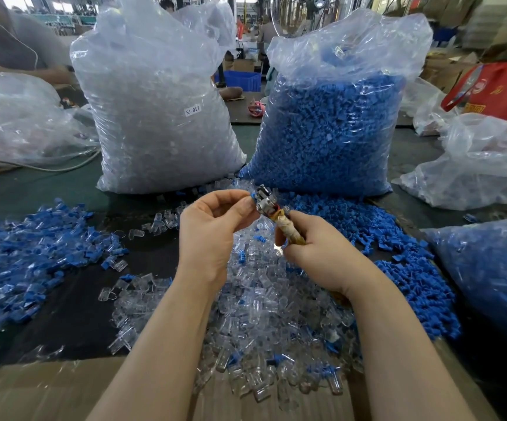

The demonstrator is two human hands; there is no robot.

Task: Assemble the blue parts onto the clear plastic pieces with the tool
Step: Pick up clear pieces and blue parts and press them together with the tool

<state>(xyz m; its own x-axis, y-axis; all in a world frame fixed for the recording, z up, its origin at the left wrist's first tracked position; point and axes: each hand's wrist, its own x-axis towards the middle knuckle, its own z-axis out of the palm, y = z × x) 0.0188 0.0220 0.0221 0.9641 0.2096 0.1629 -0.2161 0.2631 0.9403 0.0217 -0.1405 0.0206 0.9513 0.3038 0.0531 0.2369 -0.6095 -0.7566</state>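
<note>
Two hands meet above the middle of the bench (73, 302), over a loose heap of clear plastic pieces (264, 317). The right hand (322, 253) has its fingers curled round the cloth-wrapped handle of the tool (272, 208), whose metal head points up and away. The left hand (212, 229) pinches a small blue part (253, 194) between thumb and forefinger, holding it right against the left side of the tool's head; whether a clear piece is already seated there cannot be told.

Judging from this, the step in hand is loading or seating a blue part at the tool head. The next move likely calls for lining the part up squarely, then pressing with the tool while the left fingers keep it steady and stay out of the metal jaws.

Supplies lie all around: loose blue parts (398, 253) spread on the right, a mixed pile of finished blue-and-clear pieces (33, 247) on the left, and at the far side a big bag of clear pieces (161, 117) beside a bag of blue parts (328, 132)
</note>
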